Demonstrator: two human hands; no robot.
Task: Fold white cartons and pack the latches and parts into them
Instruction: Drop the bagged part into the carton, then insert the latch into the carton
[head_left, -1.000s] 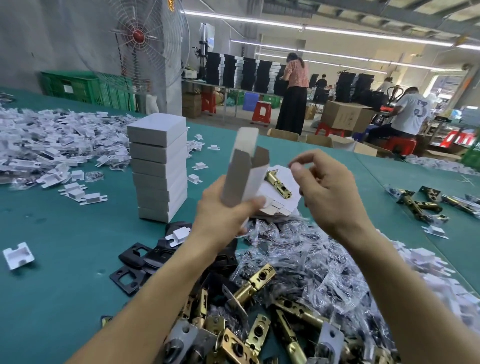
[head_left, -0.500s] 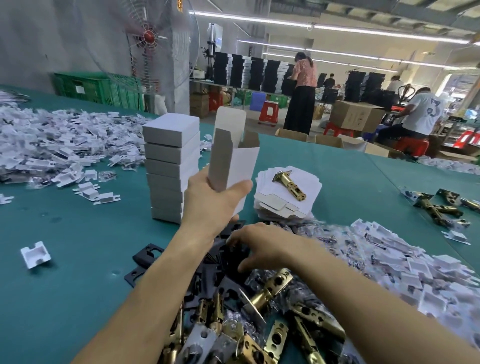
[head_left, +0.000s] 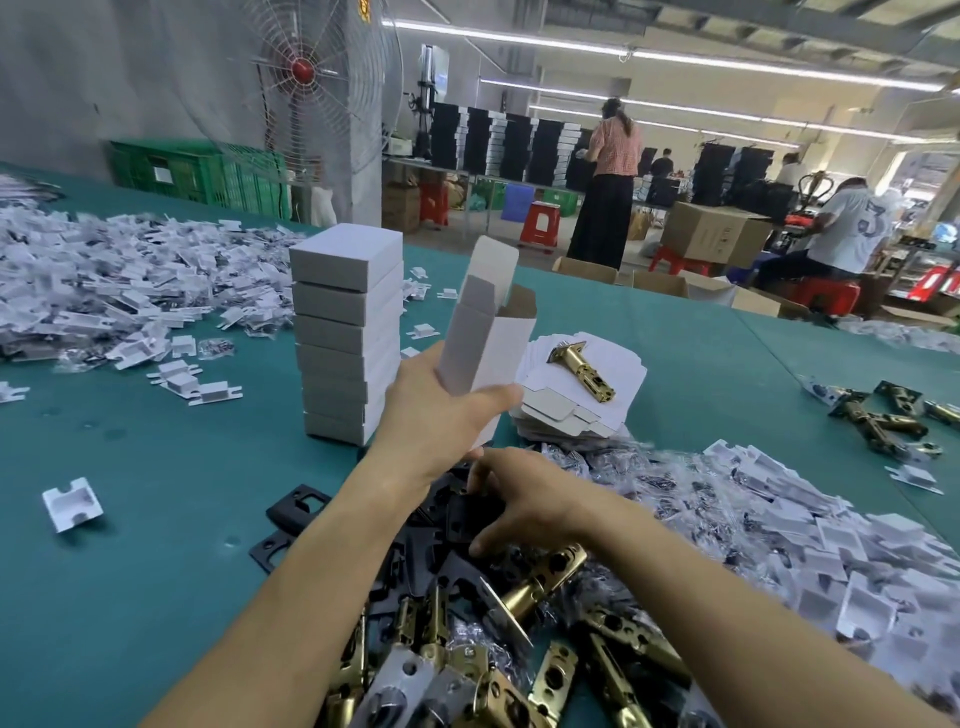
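Holding 1 upright carton (head_left: 480, 348) in left hand (head_left: 434, 413).

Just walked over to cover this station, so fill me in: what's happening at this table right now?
A person is packing latch hardware. The left hand holds a white carton upright, top flaps open. The right hand reaches into the black plates; whether it grips one is unclear. Closed cartons stand stacked on the green table, beside flat blanks with a brass latch on top.
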